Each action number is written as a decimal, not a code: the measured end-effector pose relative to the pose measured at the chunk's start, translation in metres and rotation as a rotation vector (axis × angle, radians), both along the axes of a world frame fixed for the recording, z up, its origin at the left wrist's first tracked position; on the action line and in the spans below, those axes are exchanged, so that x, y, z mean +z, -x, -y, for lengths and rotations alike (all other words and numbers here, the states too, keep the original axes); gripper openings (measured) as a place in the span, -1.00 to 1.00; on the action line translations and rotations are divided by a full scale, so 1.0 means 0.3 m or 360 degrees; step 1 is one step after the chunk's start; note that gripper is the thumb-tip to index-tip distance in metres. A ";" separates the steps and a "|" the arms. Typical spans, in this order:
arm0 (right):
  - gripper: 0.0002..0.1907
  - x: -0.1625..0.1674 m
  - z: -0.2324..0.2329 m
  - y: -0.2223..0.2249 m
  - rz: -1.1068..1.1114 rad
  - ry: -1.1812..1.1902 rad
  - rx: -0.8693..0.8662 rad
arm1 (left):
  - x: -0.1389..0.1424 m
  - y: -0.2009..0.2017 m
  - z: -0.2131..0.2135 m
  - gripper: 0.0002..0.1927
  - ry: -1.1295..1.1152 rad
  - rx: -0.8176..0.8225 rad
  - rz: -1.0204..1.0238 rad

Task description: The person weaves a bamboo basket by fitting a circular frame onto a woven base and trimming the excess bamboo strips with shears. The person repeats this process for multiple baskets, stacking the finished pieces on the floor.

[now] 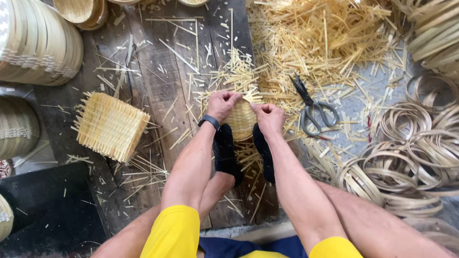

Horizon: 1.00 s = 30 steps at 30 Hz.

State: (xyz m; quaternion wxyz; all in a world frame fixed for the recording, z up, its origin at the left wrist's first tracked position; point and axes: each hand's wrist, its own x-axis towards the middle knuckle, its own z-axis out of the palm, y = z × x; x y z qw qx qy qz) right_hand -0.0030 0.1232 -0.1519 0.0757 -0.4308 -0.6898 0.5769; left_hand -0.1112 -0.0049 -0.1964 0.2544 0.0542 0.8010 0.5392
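A small round woven bamboo piece [241,122] stands between my two feet in black socks [224,153] on the dark wooden floor. My left hand [221,104] grips its upper left edge, with a dark band on that wrist. My right hand [268,117] grips the upper right edge. Both hands have fingers closed on the woven rim, where loose strip ends stick up between them.
Black-handled scissors [313,107] lie just right of my right hand among a heap of bamboo offcuts [315,38]. A square woven mat [110,125] lies to the left. Bamboo hoops [406,157] pile at right; stacked round woven pieces [38,43] sit at upper left.
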 end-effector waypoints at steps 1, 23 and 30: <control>-0.70 -0.014 -0.010 0.024 0.0042 0.0129 -0.0049 | -0.004 -0.001 0.002 -0.78 -0.0109 0.0018 0.0004; -0.63 0.392 -0.787 -0.199 0.1129 -0.1576 0.1610 | 0.162 -0.160 0.055 -0.88 0.0320 -0.0399 -0.1101; -0.44 -0.060 -0.641 -0.342 0.0735 -0.1088 0.1211 | 0.034 -0.379 0.181 -0.87 0.0753 -0.0672 -0.1057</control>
